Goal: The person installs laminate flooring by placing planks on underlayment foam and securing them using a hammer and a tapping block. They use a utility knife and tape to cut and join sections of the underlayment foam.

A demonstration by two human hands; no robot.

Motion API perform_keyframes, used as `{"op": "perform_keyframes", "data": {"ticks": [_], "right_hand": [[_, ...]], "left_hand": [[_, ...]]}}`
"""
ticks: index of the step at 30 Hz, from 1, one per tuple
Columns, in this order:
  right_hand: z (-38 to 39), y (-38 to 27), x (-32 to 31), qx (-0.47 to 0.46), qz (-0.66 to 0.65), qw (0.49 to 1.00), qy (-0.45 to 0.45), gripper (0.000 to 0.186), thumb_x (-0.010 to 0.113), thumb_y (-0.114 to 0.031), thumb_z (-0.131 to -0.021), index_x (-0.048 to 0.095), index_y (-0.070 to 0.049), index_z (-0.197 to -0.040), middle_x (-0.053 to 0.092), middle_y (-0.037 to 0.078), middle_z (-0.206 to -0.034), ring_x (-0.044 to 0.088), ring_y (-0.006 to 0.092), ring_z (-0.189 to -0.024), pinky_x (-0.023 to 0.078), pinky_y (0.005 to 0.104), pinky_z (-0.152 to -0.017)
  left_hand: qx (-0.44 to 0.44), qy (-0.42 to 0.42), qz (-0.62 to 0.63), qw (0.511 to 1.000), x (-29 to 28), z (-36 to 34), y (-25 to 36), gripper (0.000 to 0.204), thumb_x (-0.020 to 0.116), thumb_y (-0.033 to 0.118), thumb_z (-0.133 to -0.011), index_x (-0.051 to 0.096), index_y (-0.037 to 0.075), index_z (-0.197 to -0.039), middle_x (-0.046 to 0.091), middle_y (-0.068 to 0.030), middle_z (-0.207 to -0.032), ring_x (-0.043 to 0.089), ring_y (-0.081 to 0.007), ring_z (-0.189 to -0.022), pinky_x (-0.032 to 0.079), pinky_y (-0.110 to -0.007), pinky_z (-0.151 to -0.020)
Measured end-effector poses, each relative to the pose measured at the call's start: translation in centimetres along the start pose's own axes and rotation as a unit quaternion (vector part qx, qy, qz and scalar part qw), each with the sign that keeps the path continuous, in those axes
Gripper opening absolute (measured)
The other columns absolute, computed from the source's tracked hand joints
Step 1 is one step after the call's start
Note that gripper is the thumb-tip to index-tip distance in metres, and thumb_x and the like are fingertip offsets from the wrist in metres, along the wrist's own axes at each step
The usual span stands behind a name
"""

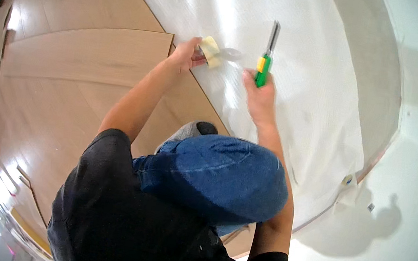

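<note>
Smooth tan wood-grain planks (70,52) border a finely ribbed white sheet (319,103). Over it, the right hand (260,99) grips a slim green-and-yellow metal-bladed cutter (266,63), fingers closed; the left hand (183,55), half-curled, grips a blurred, curved pale-yellow band (210,51).

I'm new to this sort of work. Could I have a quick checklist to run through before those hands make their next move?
1. Knife secure: ok, the right hand grips the green knife.
2. Knife tip clear of fingers: ok, it points away from the person, apart from the left hand.
3. Sharp blade out: cannot tell.
4. Kind of pale yellow item in the left hand: cannot tell, blurred.
5. White sheet covering all the grey floor: not ok, a grey strip shows beyond it.
</note>
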State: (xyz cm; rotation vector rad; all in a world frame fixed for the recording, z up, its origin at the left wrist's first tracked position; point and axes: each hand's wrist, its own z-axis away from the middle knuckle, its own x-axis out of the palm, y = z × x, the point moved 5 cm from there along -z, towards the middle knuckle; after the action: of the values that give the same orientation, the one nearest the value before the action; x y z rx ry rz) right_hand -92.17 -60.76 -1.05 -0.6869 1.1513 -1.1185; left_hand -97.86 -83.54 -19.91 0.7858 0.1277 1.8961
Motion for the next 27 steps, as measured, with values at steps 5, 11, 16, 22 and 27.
{"op": "perform_keyframes", "data": {"ticks": [5,11,16,22,27], "right_hand": [[-6.5,2.9,7.3,-0.006,0.088,0.994,-0.068,0.052,0.077,-0.033,-0.094,0.059,0.007,-0.122,0.07,0.016,-0.107,0.067,0.024,-0.096,0.054,0.035,-0.088],[-8.2,3.9,8.8,0.004,0.061,0.992,-0.114,0.043,0.071,-0.033,-0.097,0.057,0.004,-0.113,0.071,0.023,-0.101,0.07,0.0352,-0.095,0.054,0.0434,-0.085],[-8.7,2.4,6.7,-0.037,0.163,0.976,-0.137,0.043,0.07,-0.034,-0.097,0.059,0.002,-0.118,0.07,0.022,-0.099,0.069,0.0407,-0.092,0.055,0.0456,-0.081],[-14.5,-5.7,4.9,-0.259,0.485,0.794,-0.258,0.026,0.063,-0.031,-0.099,0.066,-0.014,-0.119,0.07,0.013,-0.09,0.071,0.0356,-0.082,0.058,0.0461,-0.072],[-17.4,-7.3,7.5,-0.362,0.66,0.594,-0.284,0.014,0.065,-0.027,-0.097,0.067,-0.018,-0.107,0.067,0.006,-0.083,0.07,0.0256,-0.076,0.055,0.0384,-0.071]], "left_hand": [[-0.012,-0.001,0.035,0.999,1.9,2.5,-0.2,0.041,0.046,0.035,-0.11,0.058,0.003,-0.133,0.066,-0.0132,-0.127,0.067,-0.0255,-0.114,0.053,-0.041,-0.104],[-0.088,0.01,0.084,0.993,0.2,2.2,0.6,0.038,0.048,0.035,-0.11,0.062,0.007,-0.131,0.07,-0.009,-0.119,0.07,-0.0213,-0.105,0.058,-0.038,-0.095],[-0.118,-0.024,0.08,0.99,1.1,1.7,-0.2,0.031,0.053,0.036,-0.107,0.069,0.015,-0.124,0.072,-0.0034,-0.114,0.071,-0.0152,-0.098,0.058,-0.031,-0.083],[-0.102,0.063,0.07,0.99,0.8,1.1,-0.7,0.031,0.053,0.036,-0.106,0.07,0.017,-0.123,0.073,-0.0014,-0.109,0.071,-0.0136,-0.09,0.057,-0.028,-0.081],[-0.093,0.067,0.058,0.992,1.7,1.1,-0.2,0.033,0.055,0.037,-0.104,0.067,0.013,-0.123,0.072,-0.0031,-0.108,0.071,-0.0146,-0.09,0.057,-0.03,-0.081]]}}
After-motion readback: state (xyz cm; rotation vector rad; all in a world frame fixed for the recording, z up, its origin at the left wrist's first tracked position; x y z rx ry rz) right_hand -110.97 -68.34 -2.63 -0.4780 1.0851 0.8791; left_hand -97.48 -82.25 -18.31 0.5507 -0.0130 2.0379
